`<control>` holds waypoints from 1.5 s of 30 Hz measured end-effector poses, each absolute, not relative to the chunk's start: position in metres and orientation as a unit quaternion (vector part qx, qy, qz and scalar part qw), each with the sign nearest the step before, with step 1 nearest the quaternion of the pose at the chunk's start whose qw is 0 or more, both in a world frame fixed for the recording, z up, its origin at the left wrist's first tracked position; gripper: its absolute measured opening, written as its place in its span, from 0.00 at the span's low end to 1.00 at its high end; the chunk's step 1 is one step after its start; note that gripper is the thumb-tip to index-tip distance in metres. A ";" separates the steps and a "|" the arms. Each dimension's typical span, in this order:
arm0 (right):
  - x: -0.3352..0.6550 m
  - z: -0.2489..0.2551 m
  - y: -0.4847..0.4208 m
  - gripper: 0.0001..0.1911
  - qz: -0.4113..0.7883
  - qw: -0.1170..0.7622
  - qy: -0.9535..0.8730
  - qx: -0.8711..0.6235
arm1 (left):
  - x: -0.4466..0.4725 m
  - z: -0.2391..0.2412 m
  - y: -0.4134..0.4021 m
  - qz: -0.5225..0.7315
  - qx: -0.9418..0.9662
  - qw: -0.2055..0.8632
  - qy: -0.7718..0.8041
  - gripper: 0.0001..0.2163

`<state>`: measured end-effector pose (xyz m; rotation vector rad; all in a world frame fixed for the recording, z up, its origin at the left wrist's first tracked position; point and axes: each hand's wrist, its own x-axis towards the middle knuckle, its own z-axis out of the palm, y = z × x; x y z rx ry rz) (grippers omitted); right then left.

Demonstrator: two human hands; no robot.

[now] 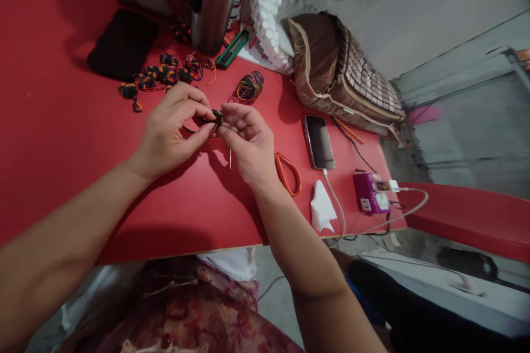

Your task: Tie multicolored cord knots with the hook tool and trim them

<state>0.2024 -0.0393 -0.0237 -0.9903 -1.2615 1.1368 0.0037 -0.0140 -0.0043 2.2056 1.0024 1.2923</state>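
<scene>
Left hand [168,128] and right hand [248,140] pinch a dark thread piece [217,116] over a red desk [174,215].
Both grips hold it front-left of the coiled thread [249,87]; multicoloured thread pompoms [168,74] lie farther left.

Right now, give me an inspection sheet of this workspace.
Surface: red tabletop, shadows across it.
Job's things: dark threadwork piece, held; knotted multicolored thread pieces and wound thread beyond it.
Clutter: smartphone, green cutter, white paper scrap, steel cylinder.
Hands: left hand pinches the piece; right hand close against it, grip unclear.
Cables: white cable plugged into the smartphone; white charger at purple power box.
Surroundings: brown fabric item before the wall; red seat beyond the tabletop's right edge.
</scene>
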 end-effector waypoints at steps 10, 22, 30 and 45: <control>0.207 -0.025 -0.038 0.21 0.455 0.542 -0.564 -0.426 | 0.006 -0.009 -0.014 0.461 0.787 0.200 0.357 0.02; 0.197 -0.019 -0.047 0.15 0.374 0.515 -0.647 -0.420 | 0.003 -0.010 -0.012 0.459 0.777 0.220 0.370 0.04; 0.202 -0.019 -0.045 0.09 0.371 0.505 -0.641 -0.442 | 0.004 -0.010 -0.011 0.463 0.769 0.238 0.371 0.04; 0.203 -0.033 -0.036 0.13 0.423 0.517 -0.605 -0.433 | 0.006 -0.013 -0.013 0.438 0.795 0.193 0.372 0.04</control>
